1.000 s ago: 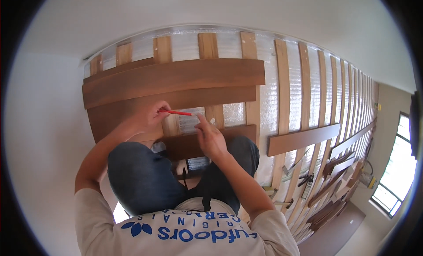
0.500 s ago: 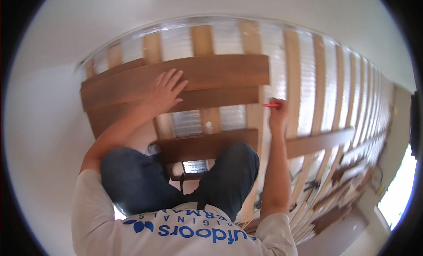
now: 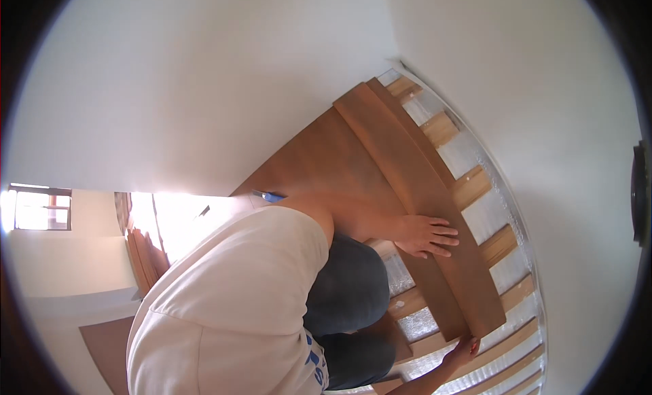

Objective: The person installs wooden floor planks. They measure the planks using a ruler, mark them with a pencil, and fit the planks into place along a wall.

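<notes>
A brown wooden floorboard (image 3: 414,160) lies on top of other laid brown boards (image 3: 326,150) alongside the wall. My left hand (image 3: 428,235) rests flat on its upper face, fingers spread. At the loose board's near end, my right hand (image 3: 462,353) is closed on a slim red stick that looks like a pencil (image 3: 475,343). Only a small bit of the red shows, against the board's end. Beneath the boards run pale wooden battens (image 3: 499,245) with silvery foil sheet (image 3: 483,215) between them.
White walls (image 3: 577,123) meet at the far corner. A blue-handled tool (image 3: 272,196) lies on the laid boards by my left arm. Several brown boards (image 3: 144,259) lean near a bright opening at the left. My bent knees (image 3: 350,286) are close to the boards.
My view has turned, so the board now runs diagonally. My right hand with the red pencil has moved to the board's end. My left hand stays flat on it, closer to that end.
</notes>
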Available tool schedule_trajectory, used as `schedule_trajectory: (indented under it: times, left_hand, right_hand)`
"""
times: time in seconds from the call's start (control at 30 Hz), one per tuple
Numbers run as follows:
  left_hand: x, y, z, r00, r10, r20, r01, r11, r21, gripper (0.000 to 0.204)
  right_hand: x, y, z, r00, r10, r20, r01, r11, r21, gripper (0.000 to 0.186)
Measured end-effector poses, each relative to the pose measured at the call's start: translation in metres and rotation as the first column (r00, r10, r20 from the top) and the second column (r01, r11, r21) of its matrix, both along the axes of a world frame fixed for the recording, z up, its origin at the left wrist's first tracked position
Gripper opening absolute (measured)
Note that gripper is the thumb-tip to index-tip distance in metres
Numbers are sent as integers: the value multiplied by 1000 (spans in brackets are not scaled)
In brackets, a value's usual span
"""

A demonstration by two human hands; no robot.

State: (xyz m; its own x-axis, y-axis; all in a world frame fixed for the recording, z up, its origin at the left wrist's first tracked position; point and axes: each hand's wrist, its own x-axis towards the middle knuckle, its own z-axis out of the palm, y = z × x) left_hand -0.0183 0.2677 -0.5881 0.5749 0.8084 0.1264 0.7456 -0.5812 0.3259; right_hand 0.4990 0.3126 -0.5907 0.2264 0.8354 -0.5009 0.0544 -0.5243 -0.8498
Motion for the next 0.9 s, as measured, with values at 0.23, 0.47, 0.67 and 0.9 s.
schedule_trajectory:
  times: [0.23, 0.47, 0.67, 0.9]
  left_hand:
    - [1, 10, -2, 998, -33, -45, 33, 999, 15, 59]
    - [-10, 1, -1, 994, -33, -103, 34, 999, 13, 56]
    - [-14, 16, 9, 998, -53, -26, 52, 997, -53, 57]
    - [-2, 15, 8, 973, 8, -232, -32, 995, -98, 62]
  right_hand:
    - [10, 3, -1, 1000, 15, -4, -15, 999, 32, 50]
    - [-13, -2, 13, 995, 46, 84, -45, 999, -15, 45]
    - [-5, -7, -2, 994, 29, -103, -26, 999, 24, 47]
    - [16, 21, 8, 982, 170, 80, -163, 983, -87, 52]
